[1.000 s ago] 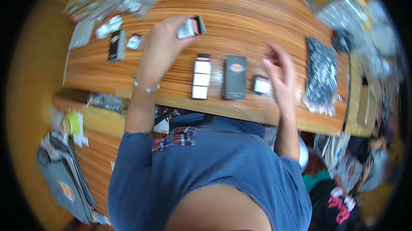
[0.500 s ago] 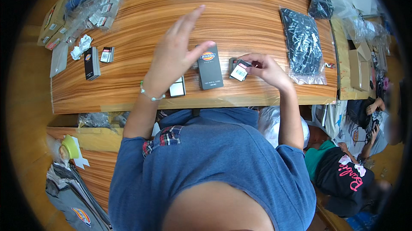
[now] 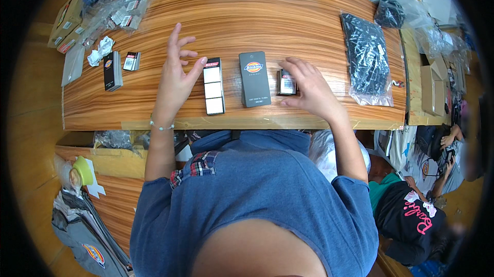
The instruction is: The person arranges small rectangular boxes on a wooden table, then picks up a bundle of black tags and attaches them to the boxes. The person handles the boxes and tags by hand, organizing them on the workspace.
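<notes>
Three tag stacks in a row on the wood-grain counter [image 3: 231, 20], ctr of frame. L to R: tall black stack w/ white labels [image 3: 213, 89], grey hangtag stack [image 3: 256, 79], small label-card stack [image 3: 287, 82].

L hand [image 3: 175, 81]: left of ctr, just left of the tall black stack. Grip released, fingers spread & pointing up-frame, thumb out to the stack's top L corner; can't tell if it touches. Bead bracelet [image 3: 162, 127] on that wrist.

R hand [image 3: 315, 89]: right of ctr, at the small stack's R side. Fingers curved past its top edge, thumb near its bottom edge. Can't tell if grip is clenched on the cards or just resting round them. Grey stack sits btwn the 2 hands, top tag face up, hole end up-frame.

UL area: narrow black stack [image 3: 111, 71] w/ a 2nd small card stack [image 3: 131, 61] just R of it, crumpled white paper [image 3: 100, 50] above, clear plastic bag [image 3: 135, 7] w/ tag bundles farther up.

UR area: flat dark item in clear poly [image 3: 366, 56], dark wrapped bundle [image 3: 389, 14] near its top R, cardboard box [image 3: 434, 89] at far R.
</notes>
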Tool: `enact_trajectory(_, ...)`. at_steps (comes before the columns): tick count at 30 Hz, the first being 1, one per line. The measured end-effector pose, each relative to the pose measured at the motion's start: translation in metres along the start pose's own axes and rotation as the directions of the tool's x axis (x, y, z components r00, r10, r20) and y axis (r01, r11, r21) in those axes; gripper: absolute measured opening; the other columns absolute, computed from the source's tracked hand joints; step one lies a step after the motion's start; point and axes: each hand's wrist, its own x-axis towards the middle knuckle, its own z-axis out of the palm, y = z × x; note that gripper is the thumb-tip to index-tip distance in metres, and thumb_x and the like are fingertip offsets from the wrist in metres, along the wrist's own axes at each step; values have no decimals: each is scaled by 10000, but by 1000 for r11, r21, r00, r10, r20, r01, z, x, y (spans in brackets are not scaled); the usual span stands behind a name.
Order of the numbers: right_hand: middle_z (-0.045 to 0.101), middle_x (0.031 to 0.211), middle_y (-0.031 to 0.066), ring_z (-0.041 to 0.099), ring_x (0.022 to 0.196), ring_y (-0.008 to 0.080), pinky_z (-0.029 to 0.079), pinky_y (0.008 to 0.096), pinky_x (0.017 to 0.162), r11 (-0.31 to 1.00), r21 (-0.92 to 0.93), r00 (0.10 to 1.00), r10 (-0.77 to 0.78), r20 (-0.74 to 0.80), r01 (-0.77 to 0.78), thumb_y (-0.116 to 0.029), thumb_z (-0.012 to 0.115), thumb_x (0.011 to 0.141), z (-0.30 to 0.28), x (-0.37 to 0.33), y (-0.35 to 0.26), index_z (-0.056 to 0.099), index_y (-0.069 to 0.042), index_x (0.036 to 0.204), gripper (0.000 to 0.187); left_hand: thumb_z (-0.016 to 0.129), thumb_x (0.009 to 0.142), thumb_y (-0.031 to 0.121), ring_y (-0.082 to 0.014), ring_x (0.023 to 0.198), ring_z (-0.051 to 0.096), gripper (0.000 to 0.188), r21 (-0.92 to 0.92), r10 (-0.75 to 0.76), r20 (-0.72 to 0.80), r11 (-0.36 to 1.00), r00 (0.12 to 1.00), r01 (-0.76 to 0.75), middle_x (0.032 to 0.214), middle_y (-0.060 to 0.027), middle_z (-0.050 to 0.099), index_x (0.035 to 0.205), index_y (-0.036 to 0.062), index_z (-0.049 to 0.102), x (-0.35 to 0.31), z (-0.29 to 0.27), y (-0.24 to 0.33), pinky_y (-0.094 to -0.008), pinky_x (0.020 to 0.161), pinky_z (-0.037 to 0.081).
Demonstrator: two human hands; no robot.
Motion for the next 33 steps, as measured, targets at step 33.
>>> enact_trajectory(33, 209, 1433, 173, 203, 1318, 347, 158, 570, 1025, 600, -174, 593, 624, -510, -781, -423, 510, 845, -5, -142, 131, 259, -149, 1386, 656, 564, 841, 40, -152, 879, 520, 728, -158, -66, -28, 986, 997, 61, 1200, -161, 447, 1412, 105, 116, 4, -2, 0, -244, 739, 437)
